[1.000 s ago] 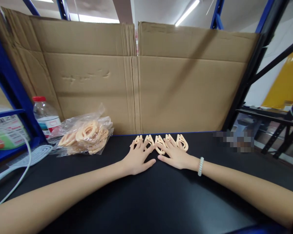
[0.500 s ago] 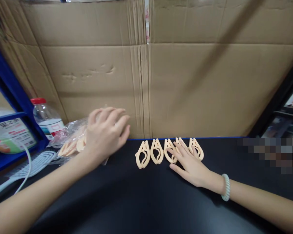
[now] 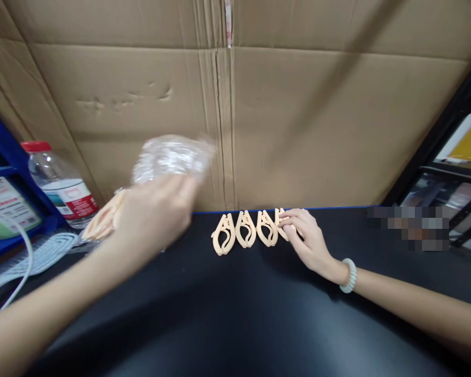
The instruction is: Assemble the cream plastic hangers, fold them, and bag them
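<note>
Several cream plastic clips (image 3: pixel 245 231) lie in a row on the black table (image 3: pixel 235 309) close to the cardboard wall. My right hand (image 3: pixel 305 238), a bead bracelet on its wrist, has curled fingers pinching the rightmost clips of the row. My left hand (image 3: pixel 151 214) is blurred by motion; its fingers are closed on a clear plastic bag (image 3: pixel 168 157) of more cream clips, lifted off the table at the left. Some clips show under the hand at the bag's lower end (image 3: pixel 102 222).
A tall cardboard wall (image 3: pixel 235 104) closes the back of the table. At the left stand a water bottle (image 3: pixel 60 186) with a red cap, a blue shelf frame (image 3: pixel 8 157) and a white cable with a grey pad (image 3: pixel 35 254). A black rack (image 3: pixel 447 136) is at right.
My left hand left the row of clips, went left to the plastic bag and took hold of it, raising it. My right hand's flat fingers curled onto the right end clips.
</note>
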`<state>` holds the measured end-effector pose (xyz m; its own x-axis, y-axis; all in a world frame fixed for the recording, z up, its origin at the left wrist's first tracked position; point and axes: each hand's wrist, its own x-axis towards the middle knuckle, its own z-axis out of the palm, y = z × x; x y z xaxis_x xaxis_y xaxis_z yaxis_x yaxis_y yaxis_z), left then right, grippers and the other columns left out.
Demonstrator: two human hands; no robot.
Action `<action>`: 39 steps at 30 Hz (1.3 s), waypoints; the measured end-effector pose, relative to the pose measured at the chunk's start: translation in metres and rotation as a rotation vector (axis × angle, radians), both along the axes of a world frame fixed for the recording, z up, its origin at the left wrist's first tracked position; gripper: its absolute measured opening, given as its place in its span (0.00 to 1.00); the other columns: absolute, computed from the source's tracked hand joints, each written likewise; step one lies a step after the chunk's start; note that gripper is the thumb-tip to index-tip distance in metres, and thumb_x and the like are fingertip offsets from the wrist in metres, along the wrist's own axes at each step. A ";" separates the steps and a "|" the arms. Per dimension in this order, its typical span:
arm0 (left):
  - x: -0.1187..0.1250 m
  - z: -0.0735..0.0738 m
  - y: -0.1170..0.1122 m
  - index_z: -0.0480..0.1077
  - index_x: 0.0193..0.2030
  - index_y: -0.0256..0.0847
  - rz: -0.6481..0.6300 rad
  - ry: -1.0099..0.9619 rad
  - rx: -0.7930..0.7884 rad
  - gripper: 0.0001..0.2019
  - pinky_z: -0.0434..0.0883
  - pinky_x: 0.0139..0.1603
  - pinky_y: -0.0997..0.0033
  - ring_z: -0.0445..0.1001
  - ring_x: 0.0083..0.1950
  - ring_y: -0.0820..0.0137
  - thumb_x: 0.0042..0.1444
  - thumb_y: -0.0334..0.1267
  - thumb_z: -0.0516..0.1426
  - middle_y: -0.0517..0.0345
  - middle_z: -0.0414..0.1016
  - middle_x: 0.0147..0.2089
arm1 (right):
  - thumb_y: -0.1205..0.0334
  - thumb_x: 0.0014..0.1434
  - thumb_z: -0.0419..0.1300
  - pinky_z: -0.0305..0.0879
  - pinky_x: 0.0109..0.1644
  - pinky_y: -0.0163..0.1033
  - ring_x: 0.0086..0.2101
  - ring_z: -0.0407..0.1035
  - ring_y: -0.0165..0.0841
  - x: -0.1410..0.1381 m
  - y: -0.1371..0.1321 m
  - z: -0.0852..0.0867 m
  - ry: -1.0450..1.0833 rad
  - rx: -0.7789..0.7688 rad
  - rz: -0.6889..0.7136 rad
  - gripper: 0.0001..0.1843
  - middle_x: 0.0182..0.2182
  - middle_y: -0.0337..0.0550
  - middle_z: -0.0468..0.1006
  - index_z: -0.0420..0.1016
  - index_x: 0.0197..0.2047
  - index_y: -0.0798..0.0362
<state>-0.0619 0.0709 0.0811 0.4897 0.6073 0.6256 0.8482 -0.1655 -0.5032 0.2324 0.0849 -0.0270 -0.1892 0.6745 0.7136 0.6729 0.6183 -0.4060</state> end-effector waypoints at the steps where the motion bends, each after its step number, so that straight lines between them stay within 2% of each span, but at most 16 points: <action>1: 0.016 -0.012 -0.012 0.68 0.37 0.36 -0.217 0.016 -0.056 0.12 0.71 0.38 0.63 0.74 0.42 0.60 0.59 0.30 0.44 0.49 0.74 0.39 | 0.58 0.64 0.49 0.58 0.54 0.49 0.46 0.66 0.39 0.002 0.001 0.000 0.081 0.012 0.010 0.13 0.41 0.45 0.74 0.72 0.34 0.50; 2: 0.031 -0.025 -0.025 0.69 0.39 0.37 -0.436 0.049 -0.188 0.11 0.71 0.43 0.62 0.73 0.47 0.59 0.59 0.31 0.45 0.48 0.75 0.44 | 0.59 0.64 0.49 0.61 0.51 0.47 0.44 0.67 0.39 0.005 0.003 0.001 0.156 0.010 0.018 0.13 0.39 0.45 0.74 0.72 0.33 0.50; 3: 0.043 -0.038 -0.036 0.69 0.39 0.38 -0.587 0.089 -0.362 0.10 0.71 0.45 0.62 0.73 0.49 0.60 0.59 0.32 0.46 0.48 0.74 0.48 | 0.59 0.64 0.49 0.62 0.48 0.45 0.42 0.68 0.38 0.007 0.004 0.001 0.224 -0.003 0.021 0.13 0.37 0.45 0.74 0.72 0.32 0.50; 4: 0.052 -0.051 -0.045 0.69 0.40 0.39 -0.672 0.098 -0.526 0.09 0.72 0.46 0.63 0.74 0.48 0.61 0.60 0.34 0.48 0.48 0.75 0.49 | 0.59 0.64 0.49 0.63 0.46 0.44 0.40 0.68 0.37 0.009 0.005 0.000 0.278 -0.022 0.023 0.13 0.35 0.44 0.74 0.72 0.31 0.51; 5: 0.058 -0.061 -0.053 0.69 0.40 0.39 -0.709 0.084 -0.661 0.09 0.72 0.46 0.63 0.74 0.47 0.61 0.60 0.38 0.49 0.48 0.75 0.49 | 0.59 0.64 0.49 0.63 0.44 0.42 0.38 0.68 0.36 0.011 0.007 0.000 0.316 -0.043 0.022 0.14 0.34 0.44 0.74 0.72 0.31 0.51; 7: 0.061 -0.073 -0.062 0.69 0.43 0.39 -0.748 0.023 -0.797 0.17 0.72 0.49 0.56 0.73 0.51 0.55 0.59 0.50 0.51 0.44 0.73 0.53 | 0.59 0.63 0.50 0.62 0.41 0.40 0.35 0.67 0.34 0.014 0.009 0.001 0.348 -0.074 0.021 0.14 0.32 0.43 0.73 0.72 0.30 0.52; 9: 0.058 -0.071 -0.063 0.68 0.46 0.39 -0.778 -0.090 -0.858 0.23 0.70 0.50 0.53 0.71 0.54 0.52 0.57 0.57 0.51 0.43 0.72 0.55 | 0.58 0.63 0.51 0.62 0.39 0.39 0.34 0.67 0.33 0.016 0.009 0.003 0.345 -0.100 0.040 0.14 0.31 0.42 0.73 0.72 0.31 0.53; 13: 0.050 -0.052 -0.054 0.67 0.48 0.42 -0.749 -0.335 -0.938 0.15 0.72 0.46 0.63 0.75 0.45 0.63 0.62 0.46 0.48 0.52 0.76 0.45 | 0.57 0.66 0.48 0.61 0.38 0.38 0.33 0.66 0.31 0.014 0.002 0.017 0.260 -0.144 0.156 0.16 0.31 0.41 0.73 0.72 0.32 0.53; 16: 0.049 -0.048 -0.044 0.67 0.44 0.43 -0.710 -0.435 -0.954 0.09 0.71 0.44 0.67 0.75 0.42 0.67 0.62 0.39 0.48 0.56 0.76 0.41 | 0.59 0.66 0.48 0.62 0.41 0.38 0.35 0.67 0.31 0.009 -0.008 0.034 0.038 -0.184 0.331 0.15 0.33 0.42 0.73 0.72 0.34 0.53; 21: 0.052 -0.067 -0.038 0.66 0.41 0.43 -0.727 -0.508 -0.944 0.06 0.70 0.47 0.65 0.72 0.45 0.66 0.56 0.35 0.53 0.55 0.74 0.44 | 0.56 0.60 0.57 0.62 0.43 0.40 0.35 0.66 0.31 0.002 -0.025 0.047 -0.374 -0.243 0.581 0.09 0.33 0.41 0.73 0.72 0.36 0.52; 24: 0.056 -0.078 -0.042 0.64 0.43 0.42 -0.728 -0.503 -0.914 0.11 0.69 0.52 0.60 0.69 0.51 0.62 0.52 0.37 0.56 0.51 0.71 0.50 | 0.52 0.57 0.61 0.61 0.42 0.39 0.34 0.65 0.31 -0.002 -0.031 0.042 -0.482 -0.230 0.648 0.12 0.29 0.39 0.72 0.72 0.32 0.52; 26: 0.057 -0.083 -0.046 0.63 0.44 0.42 -0.733 -0.479 -0.903 0.14 0.67 0.54 0.56 0.67 0.54 0.59 0.51 0.38 0.57 0.48 0.69 0.52 | 0.53 0.59 0.59 0.61 0.41 0.38 0.32 0.64 0.31 -0.002 -0.029 0.040 -0.493 -0.229 0.670 0.13 0.26 0.38 0.71 0.71 0.30 0.53; 28: 0.058 -0.086 -0.048 0.63 0.45 0.41 -0.736 -0.463 -0.903 0.16 0.66 0.56 0.54 0.66 0.56 0.58 0.50 0.39 0.58 0.47 0.68 0.54 | 0.55 0.62 0.55 0.61 0.39 0.37 0.31 0.63 0.30 0.002 -0.021 0.041 -0.455 -0.225 0.629 0.14 0.26 0.39 0.71 0.71 0.29 0.54; 32: 0.057 -0.091 -0.050 0.62 0.47 0.41 -0.756 -0.448 -0.905 0.17 0.64 0.58 0.52 0.64 0.59 0.57 0.50 0.38 0.58 0.46 0.68 0.55 | 0.58 0.63 0.52 0.63 0.39 0.38 0.33 0.66 0.31 0.031 0.016 0.046 -0.423 -0.174 0.376 0.13 0.31 0.42 0.74 0.74 0.34 0.54; 34: 0.056 -0.094 -0.049 0.62 0.48 0.41 -0.764 -0.437 -0.904 0.17 0.63 0.59 0.50 0.63 0.60 0.56 0.50 0.37 0.58 0.46 0.68 0.56 | 0.62 0.61 0.50 0.64 0.45 0.43 0.39 0.68 0.35 0.054 0.038 0.044 -0.467 -0.174 0.262 0.12 0.37 0.45 0.76 0.74 0.42 0.53; 39: 0.056 -0.098 -0.049 0.61 0.50 0.42 -0.793 -0.425 -0.878 0.18 0.63 0.59 0.49 0.62 0.61 0.56 0.51 0.35 0.56 0.45 0.66 0.59 | 0.73 0.52 0.48 0.55 0.59 0.53 0.57 0.59 0.39 0.103 0.075 0.022 -0.599 -0.282 0.176 0.29 0.56 0.47 0.68 0.67 0.57 0.52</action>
